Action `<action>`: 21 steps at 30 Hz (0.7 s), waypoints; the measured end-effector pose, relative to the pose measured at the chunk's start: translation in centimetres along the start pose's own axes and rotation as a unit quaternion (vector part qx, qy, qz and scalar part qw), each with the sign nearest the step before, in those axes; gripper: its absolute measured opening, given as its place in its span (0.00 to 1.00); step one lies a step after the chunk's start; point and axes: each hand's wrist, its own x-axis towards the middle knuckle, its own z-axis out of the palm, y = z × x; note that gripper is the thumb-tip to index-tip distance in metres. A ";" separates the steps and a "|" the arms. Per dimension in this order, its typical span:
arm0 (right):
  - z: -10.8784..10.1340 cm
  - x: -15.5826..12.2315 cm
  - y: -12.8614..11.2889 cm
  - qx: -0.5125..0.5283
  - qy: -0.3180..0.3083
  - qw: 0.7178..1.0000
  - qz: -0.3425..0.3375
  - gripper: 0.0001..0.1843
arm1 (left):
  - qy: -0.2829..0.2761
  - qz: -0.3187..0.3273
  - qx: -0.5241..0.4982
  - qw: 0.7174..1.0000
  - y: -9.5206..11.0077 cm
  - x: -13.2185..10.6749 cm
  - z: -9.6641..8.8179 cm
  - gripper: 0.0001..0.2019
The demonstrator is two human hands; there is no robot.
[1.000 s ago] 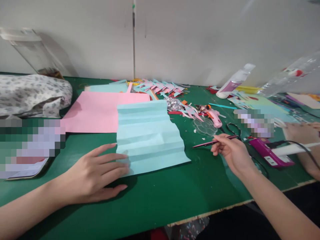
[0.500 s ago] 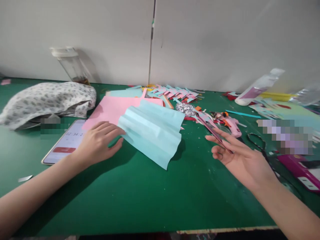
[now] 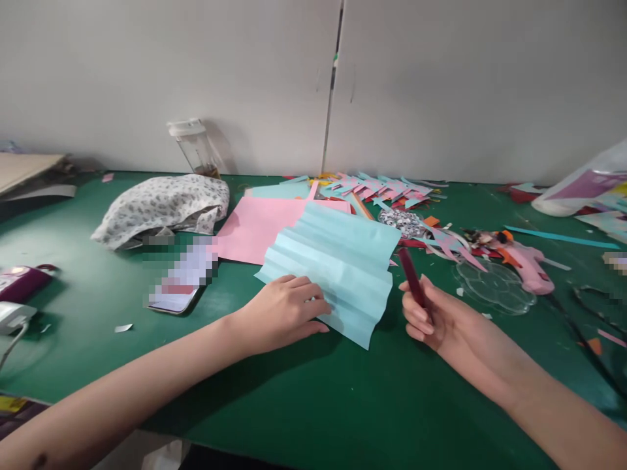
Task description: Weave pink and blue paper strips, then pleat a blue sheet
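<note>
A light blue sheet of paper with parallel fold creases lies near the middle of the table, partly over a pink sheet. My left hand rests on its lower left edge, palm down, with the fingers loosely bent and nothing gripped. To the right of the paper, my right hand is raised with its fingers closed round a slim dark red stick. The stick points up and away; its exact kind is not clear from its blurred shape. It stands apart from the blue paper.
Behind the paper lie cut paper strips and a cluster of sequins. A pink glue gun with a black cord sits at right, beside a clear plastic dish. At left are a phone, a patterned cloth and a tilted bottle.
The view has swung left. My left hand has moved onto the blue paper's lower edge. My right hand has turned the dark red stick more upright and closed its fingers more around it.
</note>
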 end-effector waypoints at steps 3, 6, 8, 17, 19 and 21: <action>-0.7 -0.1 0.2 -0.026 0.025 0.999 -0.016 0.11 | 0.006 -0.011 -0.050 0.999 -0.8 0.0 0.3 0.09; -1.0 -0.5 0.2 -0.051 0.022 0.998 -0.028 0.08 | 0.019 -0.013 -0.050 0.999 -1.0 -0.1 0.3 0.11; -1.0 -0.7 0.0 -0.058 0.022 0.998 -0.033 0.08 | 0.028 -0.004 -0.035 0.999 -1.0 -0.1 0.3 0.12; -0.5 -1.1 0.0 -0.242 0.027 0.970 0.000 0.16 | 0.043 0.023 -0.049 0.998 -1.0 -0.3 0.7 0.09; -0.4 -1.2 0.2 -0.259 0.037 0.965 -0.008 0.16 | 0.042 0.019 -0.055 0.997 -1.0 -0.3 0.7 0.09; -0.4 -1.2 0.3 -0.267 0.029 0.963 -0.016 0.16 | 0.043 0.017 -0.060 0.997 -1.0 -0.2 0.6 0.09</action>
